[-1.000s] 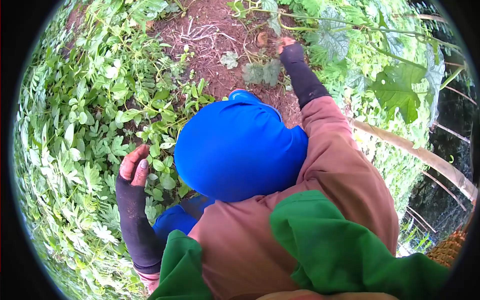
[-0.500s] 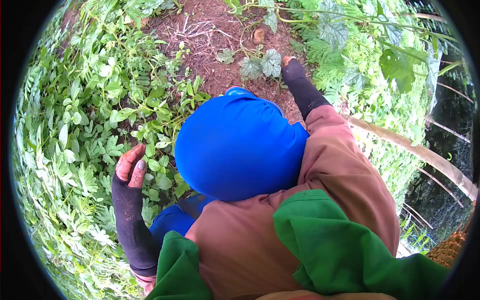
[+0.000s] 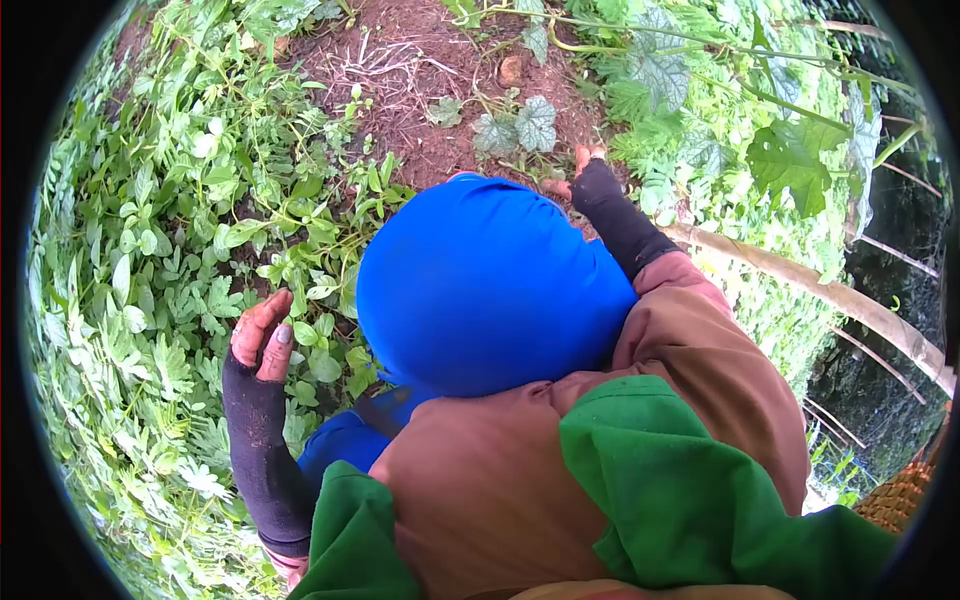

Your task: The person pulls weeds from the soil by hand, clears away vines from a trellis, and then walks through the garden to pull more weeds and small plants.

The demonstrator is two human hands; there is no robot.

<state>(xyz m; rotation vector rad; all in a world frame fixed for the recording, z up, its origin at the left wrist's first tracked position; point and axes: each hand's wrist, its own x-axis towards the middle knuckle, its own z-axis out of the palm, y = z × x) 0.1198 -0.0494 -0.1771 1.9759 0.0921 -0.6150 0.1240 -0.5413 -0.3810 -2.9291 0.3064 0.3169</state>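
My left hand (image 3: pixel 263 338), in a dark fingerless sleeve, is raised over the green weeds (image 3: pixel 180 250) at the left. Its thumb and fingers are apart and hold nothing. Near the bare reddish soil (image 3: pixel 400 90) at the upper right is my right hand (image 3: pixel 588 172), also in a dark sleeve. Its thumb and fingers are spread, with nothing visible between them. Just beyond it grows a small plant with pale-veined leaves (image 3: pixel 535 124). My knee in blue cloth (image 3: pixel 480 290) lies between the hands and covers part of the ground.
A bamboo pole (image 3: pixel 810 280) slants across the right side, with thinner sticks beyond it above a dark area. A leafy vine (image 3: pixel 790 160) hangs at the upper right. A brown stone (image 3: pixel 510 71) and dry straw (image 3: pixel 400 62) lie on the soil.
My right hand has drawn back toward my knee, and its fingers now show spread. My left hand has barely moved.
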